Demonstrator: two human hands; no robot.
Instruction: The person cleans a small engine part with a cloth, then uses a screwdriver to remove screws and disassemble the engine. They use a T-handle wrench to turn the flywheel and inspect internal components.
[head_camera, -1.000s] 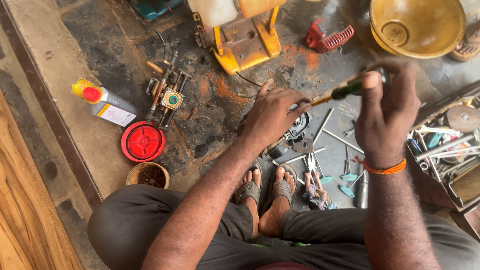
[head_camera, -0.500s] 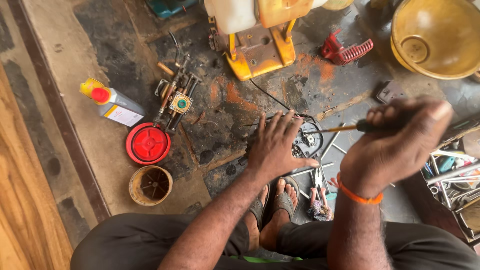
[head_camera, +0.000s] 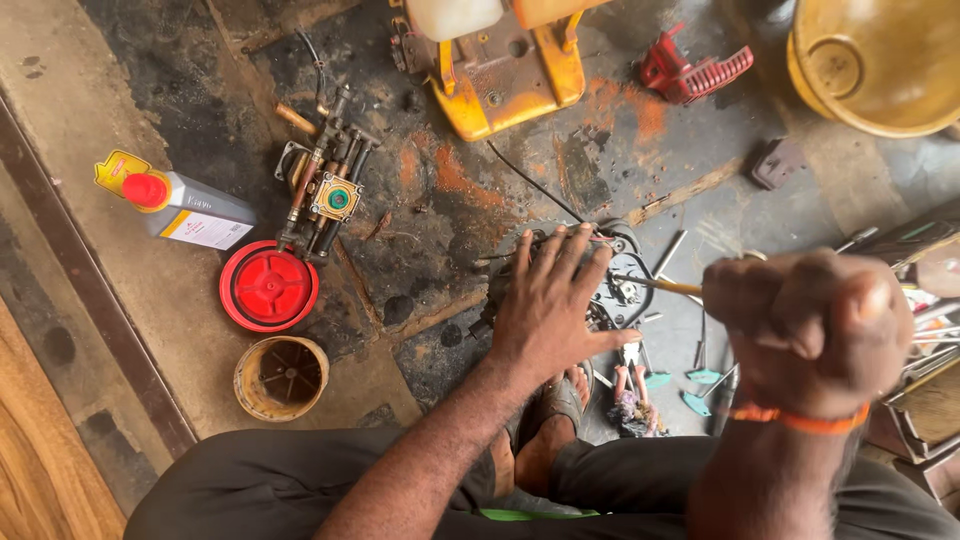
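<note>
Workshop floor (head_camera: 120, 330), bare concrete, oil-stained black with orange patches; wood strip along the left edge. Person sits on the floor, feet in sandals together below the work.

Left hand (head_camera: 550, 300) lies flat, fingers spread, pressing on a small dark engine part (head_camera: 615, 285) on the floor just above the feet; grip open, palm down on it. Right hand (head_camera: 805, 325), orange band at the wrist, is fisted tight around the handle of a screwdriver (head_camera: 660, 285); the shaft runs left and the tip meets the engine part beside the left fingertips.

Packages: grey oil bottle (head_camera: 185, 210) lying on its side at far left, red cap, yellow tab behind the cap, white-and-orange label on its face. Just below-right, a round red lid (head_camera: 268, 287); below that, a tan open cup-shaped filter housing (head_camera: 281, 377).

Brass-and-black valve assembly (head_camera: 325, 185) touches the lid's top edge. Yellow machine frame (head_camera: 500, 70) at top centre, red plastic cover (head_camera: 690, 70) to its right, yellow bowl (head_camera: 870, 65) in the top right corner. Loose tools (head_camera: 695, 375) with teal handles lie right of the feet. Tool tray (head_camera: 930, 400) at the right edge.
</note>
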